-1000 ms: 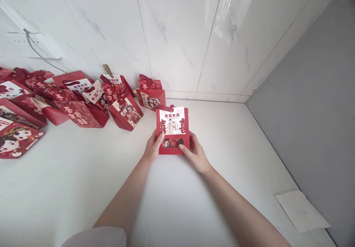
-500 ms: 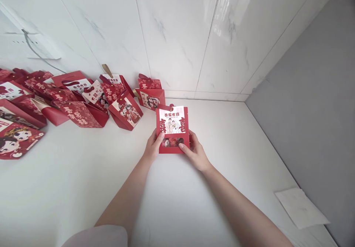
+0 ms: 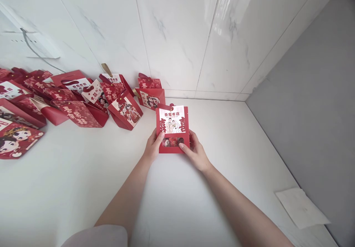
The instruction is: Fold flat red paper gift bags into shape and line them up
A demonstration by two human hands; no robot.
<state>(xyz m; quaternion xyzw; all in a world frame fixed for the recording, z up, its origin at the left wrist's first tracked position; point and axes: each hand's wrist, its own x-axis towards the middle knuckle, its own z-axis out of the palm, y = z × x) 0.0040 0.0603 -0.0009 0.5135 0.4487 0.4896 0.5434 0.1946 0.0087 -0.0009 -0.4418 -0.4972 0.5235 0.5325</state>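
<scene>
Between my two hands is a red gift box (image 3: 173,128) with a white printed panel of a bride and groom and a small clear window low on its front. Wrapped pieces show behind the window. My left hand (image 3: 153,143) grips the box's left side, thumb on the front. My right hand (image 3: 196,152) closes on the lower right side, its thumb across the window's edge. The other fingers are partly hidden behind the box. Just beyond it, by the wall, stands another red gift box (image 3: 149,96).
Several red and cream gift boxes (image 3: 80,114) crowd the left side of the white table (image 3: 111,188) along the marbled wall (image 3: 177,36). A grey cable (image 3: 39,53) hangs behind them. At the right edge lies a white sheet (image 3: 302,207), near a grey surface (image 3: 318,102).
</scene>
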